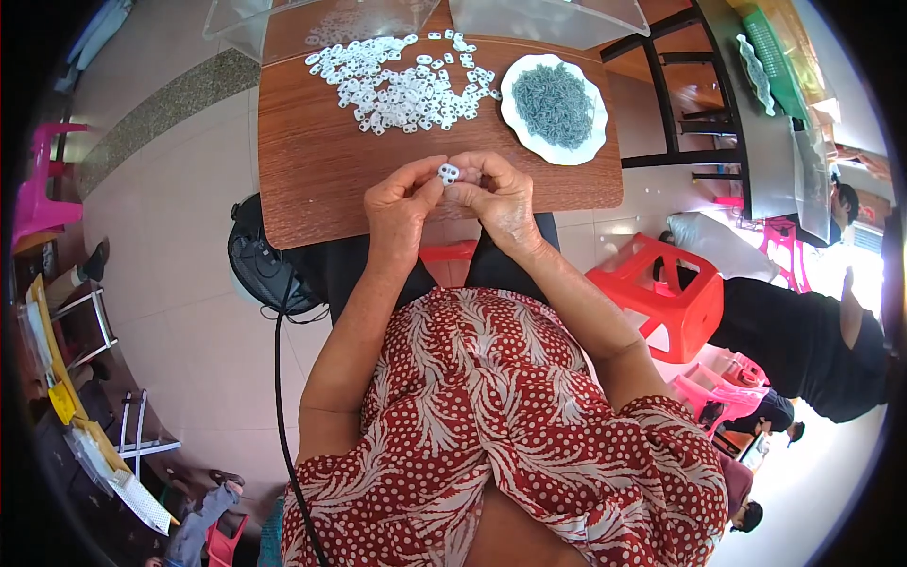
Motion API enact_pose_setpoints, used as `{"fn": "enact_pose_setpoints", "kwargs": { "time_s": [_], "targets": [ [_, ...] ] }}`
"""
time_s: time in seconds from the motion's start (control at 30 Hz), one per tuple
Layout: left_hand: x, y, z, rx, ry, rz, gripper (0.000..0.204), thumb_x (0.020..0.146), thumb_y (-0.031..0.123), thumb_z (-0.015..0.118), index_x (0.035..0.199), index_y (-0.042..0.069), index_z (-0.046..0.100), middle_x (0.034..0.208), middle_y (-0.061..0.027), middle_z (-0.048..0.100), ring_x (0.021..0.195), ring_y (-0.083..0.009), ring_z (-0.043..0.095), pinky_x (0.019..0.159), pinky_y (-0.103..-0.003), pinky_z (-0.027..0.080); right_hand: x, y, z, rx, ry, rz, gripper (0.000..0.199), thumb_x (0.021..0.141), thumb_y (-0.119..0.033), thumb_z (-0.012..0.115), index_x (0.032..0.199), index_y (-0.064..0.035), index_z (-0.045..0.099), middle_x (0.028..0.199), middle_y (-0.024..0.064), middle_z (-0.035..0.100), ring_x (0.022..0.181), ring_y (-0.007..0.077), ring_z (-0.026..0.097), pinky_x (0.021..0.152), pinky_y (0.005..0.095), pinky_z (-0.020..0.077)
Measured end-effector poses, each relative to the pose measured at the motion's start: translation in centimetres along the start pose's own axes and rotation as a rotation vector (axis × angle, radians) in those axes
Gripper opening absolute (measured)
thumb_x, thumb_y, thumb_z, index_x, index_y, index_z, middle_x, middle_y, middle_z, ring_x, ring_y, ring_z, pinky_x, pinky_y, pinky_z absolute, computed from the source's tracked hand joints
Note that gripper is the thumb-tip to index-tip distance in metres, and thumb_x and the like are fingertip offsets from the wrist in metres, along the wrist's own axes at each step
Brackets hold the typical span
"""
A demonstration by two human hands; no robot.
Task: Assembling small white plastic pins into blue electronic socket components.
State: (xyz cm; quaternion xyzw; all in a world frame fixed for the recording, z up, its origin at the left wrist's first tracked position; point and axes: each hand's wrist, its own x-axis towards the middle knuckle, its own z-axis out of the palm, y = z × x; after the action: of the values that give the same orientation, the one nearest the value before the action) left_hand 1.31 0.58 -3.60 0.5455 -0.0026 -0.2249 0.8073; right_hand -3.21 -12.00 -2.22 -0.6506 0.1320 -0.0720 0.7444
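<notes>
Both my hands meet over the near edge of a brown wooden table (pixel 312 180). Between their fingertips sits one small white plastic piece (pixel 448 173) with two holes. My left hand (pixel 402 198) pinches it from the left and my right hand (pixel 496 194) from the right. Further back on the table lies a loose heap of several similar white plastic pieces (pixel 402 85). To its right stands a white scalloped plate (pixel 529 132) filled with small grey metal parts (pixel 554 102).
Clear plastic containers (pixel 312 19) stand at the table's far edge. A black fan (pixel 260 260) with a cable sits on the tiled floor at left. A red plastic stool (pixel 666 293) stands at right, near a person in black (pixel 803 345). A pink chair (pixel 42 184) is at far left.
</notes>
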Motion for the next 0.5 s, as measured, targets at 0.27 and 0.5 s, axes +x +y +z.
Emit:
{"fn": "enact_pose_setpoints", "kwargs": {
  "time_s": [0.27, 0.5],
  "targets": [
    [-0.25, 0.36, -0.15, 0.06, -0.049, 0.071, 0.024, 0.081, 0.002, 0.061, 0.105, 0.002, 0.063, 0.088, -0.0005, 0.062, 0.078, -0.0064, 0.053, 0.071, -0.019, 0.043, -0.22, 0.15, -0.06, -0.019, 0.02, 0.013, 0.025, 0.077, 0.007, 0.062, 0.099, 0.0, 0.057, 0.082, 0.0011, 0.059, 0.071, 0.0054, 0.056, 0.061, 0.0187, 0.0491],
    [-0.2, 0.51, -0.29, 0.141, -0.061, 0.118, 0.025, 0.081, 0.002, 0.061, 0.106, 0.002, 0.063, 0.088, 0.0005, 0.061, 0.079, -0.0063, 0.052, 0.072, -0.019, 0.042, -0.2, 0.65, 0.0, -0.062, 0.02, -0.046, 0.026, 0.078, 0.007, 0.062, 0.102, -0.0008, 0.057, 0.081, 0.002, 0.059, 0.066, 0.0068, 0.057, 0.056, 0.0204, 0.0512]
  ]
}}
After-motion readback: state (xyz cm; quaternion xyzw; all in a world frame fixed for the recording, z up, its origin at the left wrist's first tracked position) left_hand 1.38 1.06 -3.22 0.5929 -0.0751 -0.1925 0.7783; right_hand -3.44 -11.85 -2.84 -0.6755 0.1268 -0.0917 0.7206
